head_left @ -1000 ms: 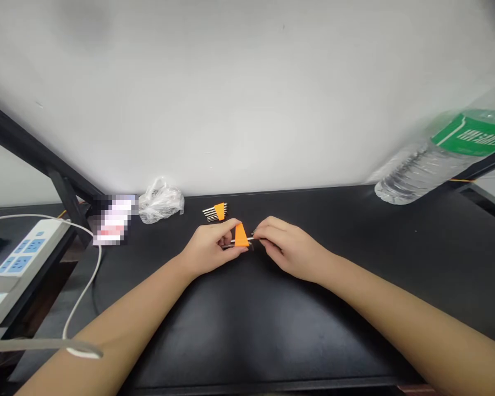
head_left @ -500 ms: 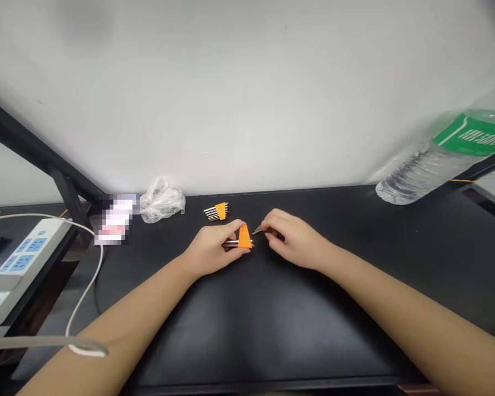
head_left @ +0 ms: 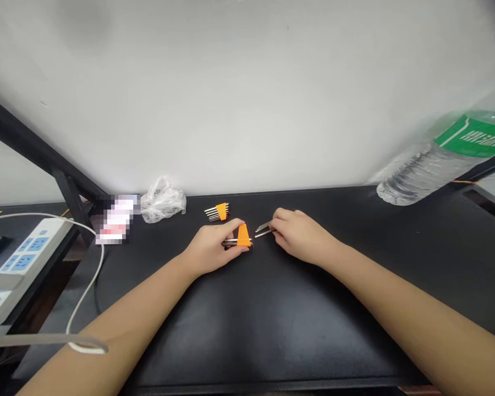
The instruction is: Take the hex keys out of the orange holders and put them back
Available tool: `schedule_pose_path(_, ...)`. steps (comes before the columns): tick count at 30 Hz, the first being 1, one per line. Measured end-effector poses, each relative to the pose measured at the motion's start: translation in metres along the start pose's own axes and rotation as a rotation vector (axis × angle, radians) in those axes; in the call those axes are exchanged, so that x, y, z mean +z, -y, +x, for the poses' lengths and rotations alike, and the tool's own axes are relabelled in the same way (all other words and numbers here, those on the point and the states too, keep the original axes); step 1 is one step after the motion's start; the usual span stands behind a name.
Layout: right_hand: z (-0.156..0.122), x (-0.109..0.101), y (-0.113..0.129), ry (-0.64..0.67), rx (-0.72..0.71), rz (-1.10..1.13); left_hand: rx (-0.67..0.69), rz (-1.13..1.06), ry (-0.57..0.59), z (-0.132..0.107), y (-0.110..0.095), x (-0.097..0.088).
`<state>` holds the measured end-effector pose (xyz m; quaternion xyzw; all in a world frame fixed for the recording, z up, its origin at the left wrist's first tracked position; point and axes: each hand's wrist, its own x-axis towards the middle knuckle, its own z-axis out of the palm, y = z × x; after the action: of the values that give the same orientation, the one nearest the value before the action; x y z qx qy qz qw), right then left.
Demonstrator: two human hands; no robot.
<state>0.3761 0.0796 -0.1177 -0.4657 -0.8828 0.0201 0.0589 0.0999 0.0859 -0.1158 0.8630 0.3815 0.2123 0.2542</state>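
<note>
My left hand grips an orange wedge-shaped holder with shiny metal rods running through it sideways. My right hand sits just to its right, fingers closed on a few thin metal rods that fan out to the left. A small gap separates those rods from the orange holder. Farther back on the black table top lies a second orange holder with several metal rods, which neither hand touches.
A crumpled clear plastic bag and a pixelated flat item lie at the back left. A water bottle with a green label is at the upper right. A white power strip and white cable are on the left.
My right hand has moved right, away from the left hand, with its thin rods now showing more. The left hand and its orange holder have stayed nearly still.
</note>
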Motion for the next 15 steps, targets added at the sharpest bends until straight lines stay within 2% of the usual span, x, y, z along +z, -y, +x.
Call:
schedule_pose_path(4, -0.005, -0.008, 0.008, 0.074, 0.025, -0.012, 0.004, 0.004, 0.0, 0.0, -0.001, 0.0)
schedule_pose_path(8, -0.009, -0.013, 0.014, 0.127, 0.054, 0.079, 0.005, -0.012, 0.003, 0.001, -0.002, -0.001)
schedule_pose_path(10, -0.009, -0.014, 0.014, 0.093, 0.05, 0.154, 0.006, -0.016, 0.003, 0.001, -0.002, 0.0)
schedule_pose_path(15, -0.007, -0.015, 0.013, -0.093, 0.028, 0.338, 0.001, 0.0, 0.0, 0.0, 0.0, 0.001)
